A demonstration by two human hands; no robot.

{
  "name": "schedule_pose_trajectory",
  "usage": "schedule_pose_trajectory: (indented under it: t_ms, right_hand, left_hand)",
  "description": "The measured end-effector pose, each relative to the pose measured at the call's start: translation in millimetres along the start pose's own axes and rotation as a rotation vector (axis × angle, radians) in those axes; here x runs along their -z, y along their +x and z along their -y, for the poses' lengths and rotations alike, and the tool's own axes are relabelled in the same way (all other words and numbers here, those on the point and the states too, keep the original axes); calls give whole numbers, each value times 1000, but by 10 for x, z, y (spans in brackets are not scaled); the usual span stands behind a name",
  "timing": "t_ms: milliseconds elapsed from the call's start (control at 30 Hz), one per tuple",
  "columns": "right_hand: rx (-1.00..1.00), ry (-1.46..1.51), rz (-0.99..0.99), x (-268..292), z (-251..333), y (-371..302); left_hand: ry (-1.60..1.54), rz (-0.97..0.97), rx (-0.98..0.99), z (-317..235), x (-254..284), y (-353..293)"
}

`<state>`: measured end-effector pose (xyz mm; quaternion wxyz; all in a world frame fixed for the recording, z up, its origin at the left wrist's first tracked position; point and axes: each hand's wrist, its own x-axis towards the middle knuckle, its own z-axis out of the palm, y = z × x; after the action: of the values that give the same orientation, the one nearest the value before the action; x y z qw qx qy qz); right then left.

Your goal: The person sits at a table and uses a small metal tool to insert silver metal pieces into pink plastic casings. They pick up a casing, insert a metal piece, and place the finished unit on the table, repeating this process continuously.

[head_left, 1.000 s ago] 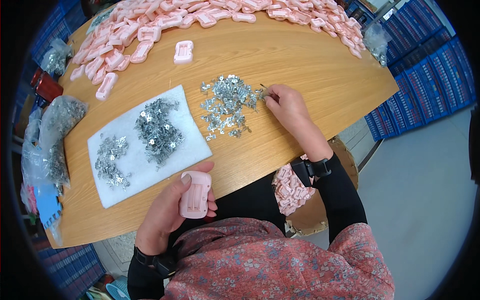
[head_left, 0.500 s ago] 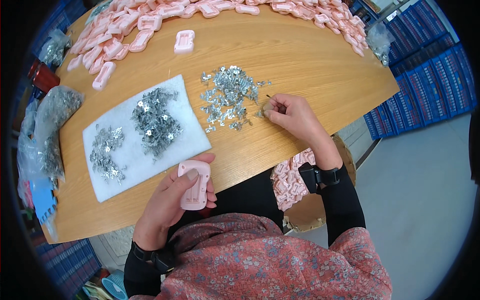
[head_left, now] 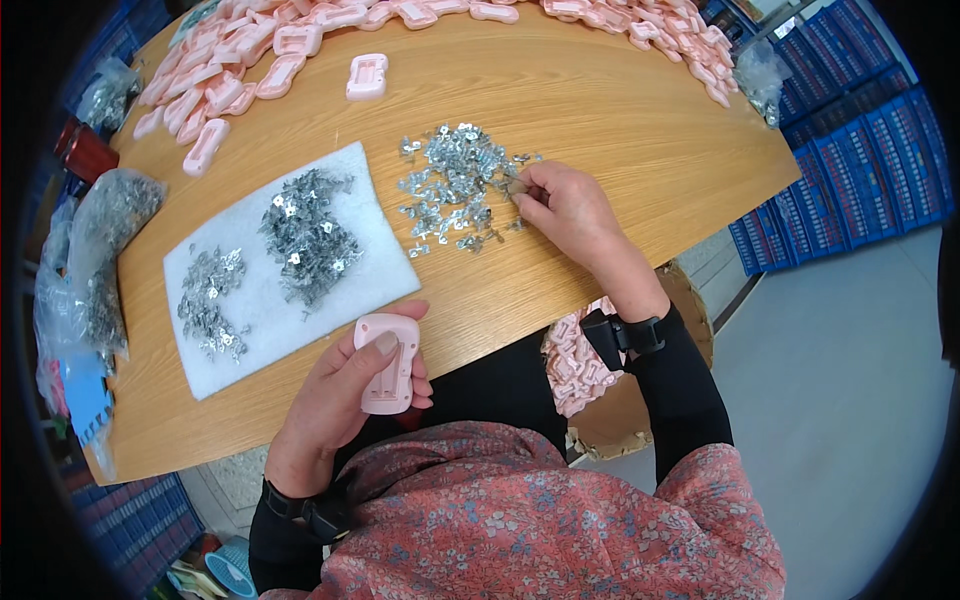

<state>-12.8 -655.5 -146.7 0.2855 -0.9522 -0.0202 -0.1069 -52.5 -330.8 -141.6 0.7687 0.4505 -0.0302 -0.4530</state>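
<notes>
My left hand (head_left: 330,395) grips a pink plastic battery casing (head_left: 392,385) over the table's near edge, thumb laid across its recessed side. My right hand (head_left: 555,205) is pinched at the right side of a loose pile of small silvery metal contact pieces (head_left: 465,165). Something thin and dark shows at its fingertips; what it is I cannot make out. Left of that pile lies a white foam sheet (head_left: 385,245) bearing a large heap of metal pieces (head_left: 308,235) and a smaller heap (head_left: 210,300).
Many pink casings (head_left: 275,45) are piled along the table's far edge, and a single casing (head_left: 367,77) lies in front of them. Plastic bags (head_left: 115,240) of metal parts sit at the left. Below, a carton (head_left: 615,430) holds pink parts (head_left: 580,365). Blue racks (head_left: 860,170) stand at the right.
My right hand has moved a little left and away from me, closer into the loose metal pile. The left hand keeps hold of the casing in nearly the same place.
</notes>
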Motion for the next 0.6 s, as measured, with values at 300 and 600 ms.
schedule_pose_trajectory:
  t_ms: [300,600]
  right_hand:
    - [-85,88,33,40,65,-33]
    - [-109,194,34,-53,29,27]
  left_hand:
    - [-17,-2,2,-3,6,9]
    - [-21,-34,4,-36,-32,5]
